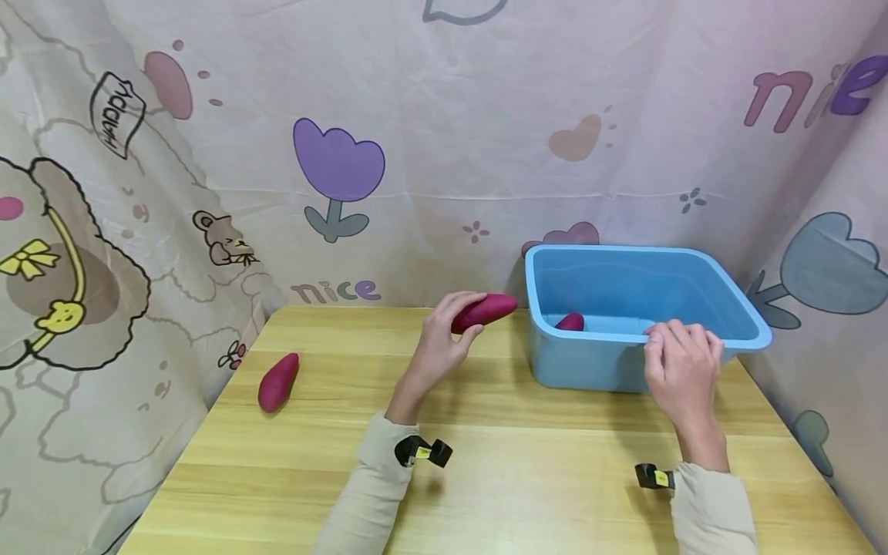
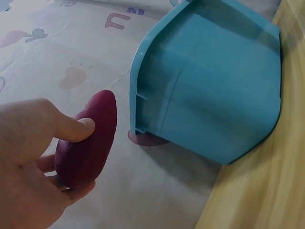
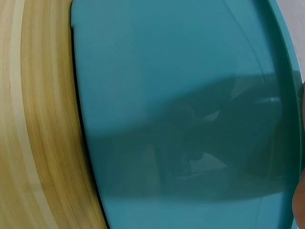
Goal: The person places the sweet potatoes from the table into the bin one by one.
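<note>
My left hand (image 1: 437,347) grips a purple-red sweet potato (image 1: 489,310) between thumb and fingers, above the table just left of a blue plastic bin (image 1: 590,361). In the left wrist view, the thumb lies across the sweet potato (image 2: 90,148), its tapered end pointing up. My right hand (image 1: 685,378) holds the bin's near rim, fingers hooked over the edge. Inside the bin a second sweet potato (image 1: 571,322) shows partly above the near rim. A third sweet potato (image 1: 279,382) lies on the left of the table. The right wrist view is mostly the bin's side wall (image 3: 181,71).
The wooden table (image 1: 527,478) carries the bin at its back right. A printed cloth (image 1: 444,154) hangs behind the table and along both sides. Each sleeve has a small black camera (image 1: 422,452) strapped at the wrist.
</note>
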{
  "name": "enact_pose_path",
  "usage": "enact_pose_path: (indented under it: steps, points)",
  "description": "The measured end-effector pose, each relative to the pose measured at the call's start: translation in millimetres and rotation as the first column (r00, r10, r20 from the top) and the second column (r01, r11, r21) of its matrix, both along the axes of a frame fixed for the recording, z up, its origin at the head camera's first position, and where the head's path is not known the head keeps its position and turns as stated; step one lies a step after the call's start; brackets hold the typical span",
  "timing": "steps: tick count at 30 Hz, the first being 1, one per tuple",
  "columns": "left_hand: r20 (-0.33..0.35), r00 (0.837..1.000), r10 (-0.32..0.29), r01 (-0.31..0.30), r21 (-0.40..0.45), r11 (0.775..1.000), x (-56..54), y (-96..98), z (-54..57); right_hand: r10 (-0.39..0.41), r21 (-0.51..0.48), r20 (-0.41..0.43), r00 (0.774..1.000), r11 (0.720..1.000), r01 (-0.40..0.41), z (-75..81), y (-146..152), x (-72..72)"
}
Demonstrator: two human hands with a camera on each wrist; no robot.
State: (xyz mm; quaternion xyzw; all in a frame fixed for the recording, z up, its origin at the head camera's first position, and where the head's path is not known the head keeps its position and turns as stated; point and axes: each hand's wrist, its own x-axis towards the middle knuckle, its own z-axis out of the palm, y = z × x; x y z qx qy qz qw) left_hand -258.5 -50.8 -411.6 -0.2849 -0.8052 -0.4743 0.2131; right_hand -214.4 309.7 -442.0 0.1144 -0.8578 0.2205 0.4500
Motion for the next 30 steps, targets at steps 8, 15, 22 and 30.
enact_pose_path:
  steps: [8,15,22,30]
  points:
    - [0.006,1.000,-0.015,0.015,0.000,1.000,-0.8,7.8,7.0,0.004,-0.004,-0.004,1.000,1.000,-0.004,1.9,-1.3,-0.4]
    - [-0.011,1.000,-0.022,0.022,0.004,1.000,-3.1,13.6,10.7,0.001,-0.002,0.007,1.000,1.000,-0.001,0.8,-1.4,-0.2]
    - [-0.002,1.000,-0.027,0.027,0.004,1.000,-3.5,22.5,16.5,0.001,-0.002,0.002,1.000,1.000,-0.001,1.2,-1.1,-2.3]
    - [0.005,0.998,-0.055,0.055,-0.008,0.998,-3.2,34.7,23.4,-0.008,0.001,0.011,1.000,1.000,0.008,0.3,-0.8,-1.9]
